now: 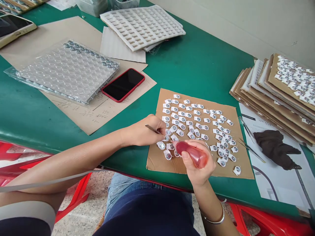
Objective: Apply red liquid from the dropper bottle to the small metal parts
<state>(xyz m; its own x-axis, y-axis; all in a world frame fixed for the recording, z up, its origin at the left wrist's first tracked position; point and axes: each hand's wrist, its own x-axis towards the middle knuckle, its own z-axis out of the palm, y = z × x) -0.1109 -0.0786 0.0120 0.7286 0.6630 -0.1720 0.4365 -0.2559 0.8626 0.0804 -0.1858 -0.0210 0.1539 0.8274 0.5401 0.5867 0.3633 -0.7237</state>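
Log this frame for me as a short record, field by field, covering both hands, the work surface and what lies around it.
Left hand: grips a thin metal tool
Right hand: wrapped around a red squeeze bottle, narrow end toward the left hand
Work surface: cardboard sheet on a green table
On sheet: many small white pieces with round silvery centres
Left side: phone in a red case; clear tray
Right side: cardboard stack; dark cloth
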